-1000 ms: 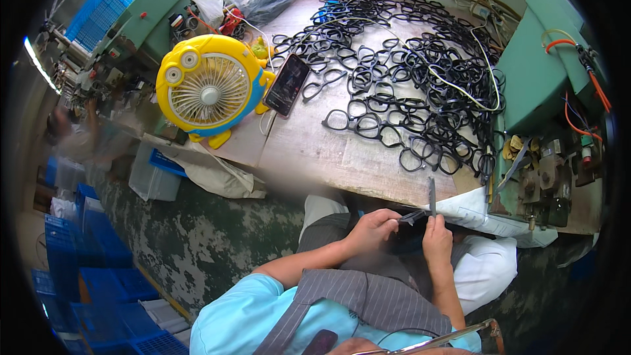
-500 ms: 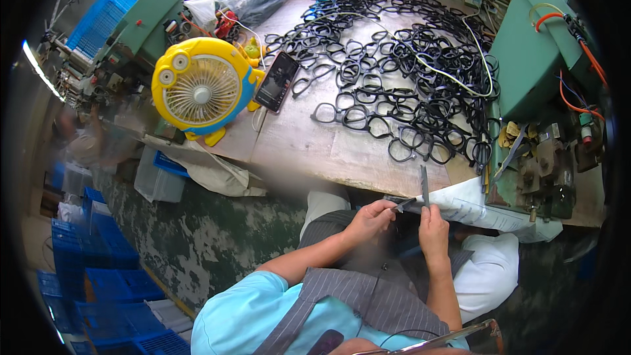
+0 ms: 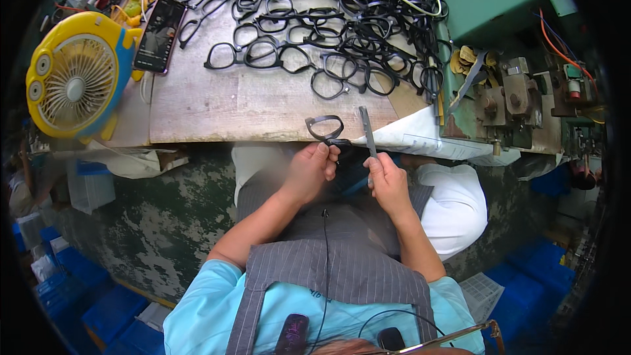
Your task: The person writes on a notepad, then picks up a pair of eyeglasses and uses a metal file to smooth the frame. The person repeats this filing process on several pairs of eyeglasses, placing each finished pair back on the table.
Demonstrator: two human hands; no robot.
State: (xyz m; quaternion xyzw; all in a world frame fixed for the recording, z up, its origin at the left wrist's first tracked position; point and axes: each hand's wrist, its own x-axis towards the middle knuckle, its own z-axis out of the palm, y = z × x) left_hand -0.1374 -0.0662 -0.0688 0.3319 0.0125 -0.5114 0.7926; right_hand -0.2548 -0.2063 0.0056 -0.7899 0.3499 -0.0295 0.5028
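Observation:
Pinched in the fingers of my left hand (image 3: 311, 169) is a black eyeglass frame (image 3: 327, 125), one rim standing up above the fingertips. Part of that frame is hidden behind the fingers. My right hand (image 3: 388, 183) grips a flat grey metal file (image 3: 367, 130), its blade pointing up, just right of the frame and apart from it. Both hands are over my lap at the table's front edge. A heap of black eyeglass frames (image 3: 263, 51) covers the far and right part of the wooden table (image 3: 190, 108).
A yellow and blue fan (image 3: 74, 85) and a phone (image 3: 160, 34) stand at the left. On the right is a green machine (image 3: 483, 13) with metal clamps (image 3: 505, 100). White printed sheeting (image 3: 407, 133) hangs over the front edge. Blue crates (image 3: 118, 309) lie low at left.
My view has swung to the right and down. The eyeglass frame in my left hand now has a rim raised into sight. The file stays upright in my right hand.

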